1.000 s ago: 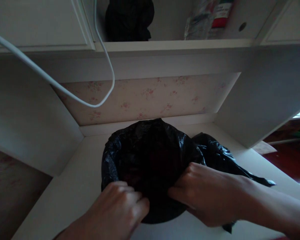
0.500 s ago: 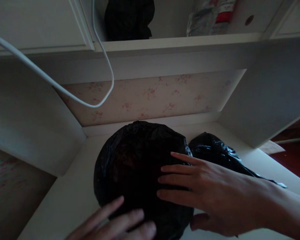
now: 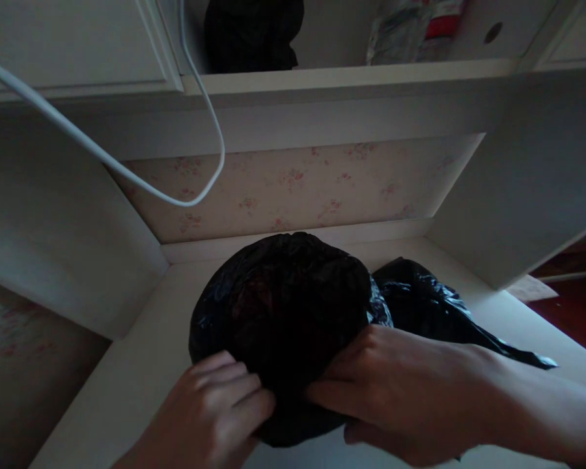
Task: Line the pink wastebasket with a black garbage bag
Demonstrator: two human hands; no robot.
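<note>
A black plastic bag (image 3: 283, 286) has its round mouth spread wide toward me, and its inside is too dark to make out. It looks stretched over a round rim; whatever holds that shape is hidden. My left hand (image 3: 209, 407) is closed on the bag's near left edge with fingers curled inward. At the near right edge, my right hand (image 3: 390, 384) is closed on the same bag, its fingertips partly hidden. Just behind my right wrist lies a crumpled black plastic bag (image 3: 420, 299), its thin tail trailing to the right.
Both bags are on a white surface (image 3: 141, 384) between side panels. A white cable (image 3: 78, 140) hangs in a loop at upper left. Above, a shelf (image 3: 342, 79) holds a dark bundle (image 3: 251, 36) and clear plastic packaging (image 3: 398, 36). Floral wallpaper (image 3: 293, 189) covers the back.
Both hands have gone from outstretched fingers to a closed grip on the bag's edge. The bag's mouth has shifted slightly right, and its near edge has come up.
</note>
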